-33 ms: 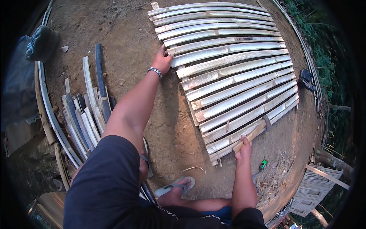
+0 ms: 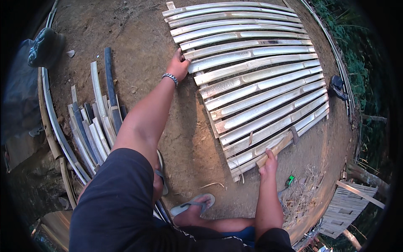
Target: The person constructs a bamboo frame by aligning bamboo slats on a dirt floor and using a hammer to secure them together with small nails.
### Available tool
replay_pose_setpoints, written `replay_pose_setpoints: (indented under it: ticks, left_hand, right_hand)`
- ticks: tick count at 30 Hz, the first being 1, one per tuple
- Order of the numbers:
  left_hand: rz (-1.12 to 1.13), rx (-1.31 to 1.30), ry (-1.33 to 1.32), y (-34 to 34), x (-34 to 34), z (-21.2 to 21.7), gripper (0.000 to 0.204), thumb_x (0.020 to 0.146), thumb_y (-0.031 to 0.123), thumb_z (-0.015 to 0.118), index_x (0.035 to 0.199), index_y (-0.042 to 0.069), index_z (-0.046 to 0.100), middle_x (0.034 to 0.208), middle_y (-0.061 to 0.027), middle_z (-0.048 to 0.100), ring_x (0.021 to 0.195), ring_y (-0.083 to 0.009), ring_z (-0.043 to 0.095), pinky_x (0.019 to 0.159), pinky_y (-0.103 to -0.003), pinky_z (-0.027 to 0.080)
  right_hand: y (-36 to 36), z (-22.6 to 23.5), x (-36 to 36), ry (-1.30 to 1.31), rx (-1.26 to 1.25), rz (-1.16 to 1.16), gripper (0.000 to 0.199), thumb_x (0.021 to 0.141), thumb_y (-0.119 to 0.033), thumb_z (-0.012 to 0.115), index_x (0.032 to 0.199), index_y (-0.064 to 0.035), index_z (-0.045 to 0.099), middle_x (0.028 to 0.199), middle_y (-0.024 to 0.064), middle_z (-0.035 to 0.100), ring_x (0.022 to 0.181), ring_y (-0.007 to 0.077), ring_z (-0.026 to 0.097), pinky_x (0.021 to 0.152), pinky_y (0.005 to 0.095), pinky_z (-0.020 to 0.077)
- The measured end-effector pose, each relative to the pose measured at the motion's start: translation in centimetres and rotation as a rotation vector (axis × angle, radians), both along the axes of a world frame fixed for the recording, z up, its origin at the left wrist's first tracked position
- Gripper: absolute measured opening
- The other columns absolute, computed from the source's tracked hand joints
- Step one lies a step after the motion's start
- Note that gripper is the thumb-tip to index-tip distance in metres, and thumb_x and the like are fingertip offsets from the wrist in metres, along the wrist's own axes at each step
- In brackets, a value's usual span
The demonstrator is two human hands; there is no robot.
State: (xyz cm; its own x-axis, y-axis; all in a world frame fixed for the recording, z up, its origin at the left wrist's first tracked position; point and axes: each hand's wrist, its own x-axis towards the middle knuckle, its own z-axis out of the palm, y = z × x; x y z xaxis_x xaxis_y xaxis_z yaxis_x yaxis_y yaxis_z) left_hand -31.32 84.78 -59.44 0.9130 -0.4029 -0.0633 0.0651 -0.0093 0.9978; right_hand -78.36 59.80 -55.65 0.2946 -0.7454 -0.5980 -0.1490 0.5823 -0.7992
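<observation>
A panel of split bamboo slats (image 2: pixel 260 86), laid side by side across thin cross strips, lies on the ground before me. My left hand (image 2: pixel 179 66) is at its left edge, fingers closed round the end of one bamboo slat (image 2: pixel 214 63); part of the fingers is hidden by the slat. In my right hand (image 2: pixel 268 164) is a hammer (image 2: pixel 278 148) by its wooden handle. The dark hammer head (image 2: pixel 294 135) rests at the nearest slats of the panel.
Loose bamboo pieces (image 2: pixel 98 132) are piled on the left, beside long poles (image 2: pixel 54 111). A small green object (image 2: pixel 289 180) lies right of my right forearm, near dry straw (image 2: pixel 308 189). A black item (image 2: pixel 337 87) sits past the panel's right edge. My sandalled foot (image 2: pixel 195 206) is below the panel.
</observation>
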Motion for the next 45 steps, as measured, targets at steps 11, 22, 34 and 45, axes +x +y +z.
replay_pose_setpoints:
  ticks: [11,22,34,45]
  left_hand:
    - [0.020,0.464,-0.127,-0.3,-4.8,3.4,0.073,0.095,0.009,0.066,0.154,-0.007,0.025,0.128,-0.0189,0.065,0.113,-0.0193,0.064,0.086,-0.030,0.055]
    - [0.067,0.244,-0.156,0.4,-4.1,1.4,0.075,0.091,0.008,0.069,0.152,-0.008,0.028,0.135,-0.0236,0.060,0.121,-0.0259,0.062,0.103,-0.034,0.049]
    - [0.152,0.425,-0.078,0.7,-27.0,0.8,0.032,0.094,0.016,0.063,0.123,0.005,0.055,0.118,-0.0152,0.056,0.106,-0.0306,0.058,0.096,-0.043,0.047]
    - [-0.055,0.657,-0.665,3.2,-28.0,1.4,0.054,0.083,0.019,0.072,0.131,0.009,0.049,0.138,-0.0135,0.048,0.133,-0.0330,0.042,0.113,-0.052,0.026]
  right_hand:
    - [-0.6,0.0,-0.8,-0.027,-0.014,-0.002,0.050,0.090,-0.007,0.065,0.137,-0.0032,0.049,0.124,0.0136,0.063,0.113,0.0301,0.063,0.098,0.0432,0.0525]
    - [0.1,-0.2,-0.6,-0.102,0.075,-0.011,0.052,0.089,-0.008,0.066,0.138,-0.0017,0.048,0.123,0.0148,0.062,0.113,0.0302,0.062,0.098,0.0431,0.0508]
    - [-0.6,0.2,-0.4,-0.056,0.037,-0.057,0.047,0.090,-0.009,0.065,0.134,-0.0018,0.051,0.121,0.0152,0.064,0.108,0.0324,0.065,0.095,0.0463,0.0542]
    - [-0.9,-1.7,-0.2,-0.030,0.039,-0.112,0.051,0.088,-0.005,0.066,0.136,-0.0015,0.049,0.122,0.0150,0.063,0.110,0.0311,0.064,0.096,0.0445,0.0534]
